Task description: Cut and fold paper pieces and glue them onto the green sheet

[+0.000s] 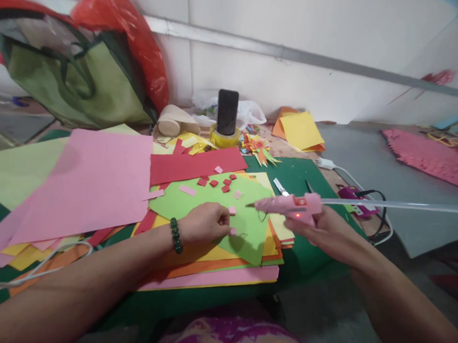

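My right hand (pixel 319 226) is wrapped round a pink hot glue gun (pixel 294 206), its nozzle pointing left over the paper and a long clear glue stick (pixel 397 205) running out of its back. A small light glows on the gun. My left hand (pixel 206 223), with a dark green bead bracelet at the wrist, is closed in a pinch on a small pink paper piece (pixel 232 231). Beneath it lies a light green sheet (pixel 248 245) on a stack of coloured paper. Several small red squares (pixel 213 183) and a few pink ones (pixel 232 210) are scattered there.
Pink sheets (pixel 104 174) lie at the left, a red strip (pixel 198 164) behind the stack. A phone (pixel 227 112) stands in a yellow tape roll (pixel 225 136) beside a paper flower (pixel 256 144). A cutter (pixel 280 186) and a purple power strip (pixel 353 197) are at the right.
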Demonstrator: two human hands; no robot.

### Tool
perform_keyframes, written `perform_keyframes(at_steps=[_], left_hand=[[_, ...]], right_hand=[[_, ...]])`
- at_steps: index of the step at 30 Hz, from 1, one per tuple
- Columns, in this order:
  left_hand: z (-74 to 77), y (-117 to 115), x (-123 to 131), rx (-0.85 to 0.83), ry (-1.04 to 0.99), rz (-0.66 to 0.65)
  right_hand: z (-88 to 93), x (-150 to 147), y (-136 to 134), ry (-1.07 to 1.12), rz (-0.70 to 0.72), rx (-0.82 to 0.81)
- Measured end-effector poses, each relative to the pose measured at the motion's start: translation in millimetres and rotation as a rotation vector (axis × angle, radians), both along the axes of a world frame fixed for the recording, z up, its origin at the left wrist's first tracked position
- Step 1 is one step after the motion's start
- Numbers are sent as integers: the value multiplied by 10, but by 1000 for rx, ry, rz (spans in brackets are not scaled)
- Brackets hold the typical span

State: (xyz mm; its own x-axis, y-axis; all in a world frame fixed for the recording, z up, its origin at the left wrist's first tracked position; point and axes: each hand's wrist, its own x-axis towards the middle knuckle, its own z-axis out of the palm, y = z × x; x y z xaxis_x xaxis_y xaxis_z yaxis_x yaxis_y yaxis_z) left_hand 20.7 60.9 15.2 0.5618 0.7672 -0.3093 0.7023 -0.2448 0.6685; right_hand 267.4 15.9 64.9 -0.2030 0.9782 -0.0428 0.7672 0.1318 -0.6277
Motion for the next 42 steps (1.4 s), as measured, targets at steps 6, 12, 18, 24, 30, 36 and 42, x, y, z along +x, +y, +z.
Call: perform_keyframes(at_steps=[6,12,18,24,30,36,42], left_hand=[[162,16,-38,-306,-485,207],[207,-13,-40,-434,-822,416],[193,-16,-38,-464,-953,539],[203,-38,9,-531,-1019,611],[183,-147,54,-582,-1011,509],[240,-245,68,-629,-984,468],[205,-210,69,-549,-990,504]], right_hand=[[-103,323,583,162,-480,234],[-503,407,1070,91,-469,96],[-608,524,1105,-81,-419,41],[-320,334,449,-333,-290,216],[-338,-354,37,-227,360,1014],[-338,-527,137,-48,456,984],[-341,-571,108,195,474,824]])
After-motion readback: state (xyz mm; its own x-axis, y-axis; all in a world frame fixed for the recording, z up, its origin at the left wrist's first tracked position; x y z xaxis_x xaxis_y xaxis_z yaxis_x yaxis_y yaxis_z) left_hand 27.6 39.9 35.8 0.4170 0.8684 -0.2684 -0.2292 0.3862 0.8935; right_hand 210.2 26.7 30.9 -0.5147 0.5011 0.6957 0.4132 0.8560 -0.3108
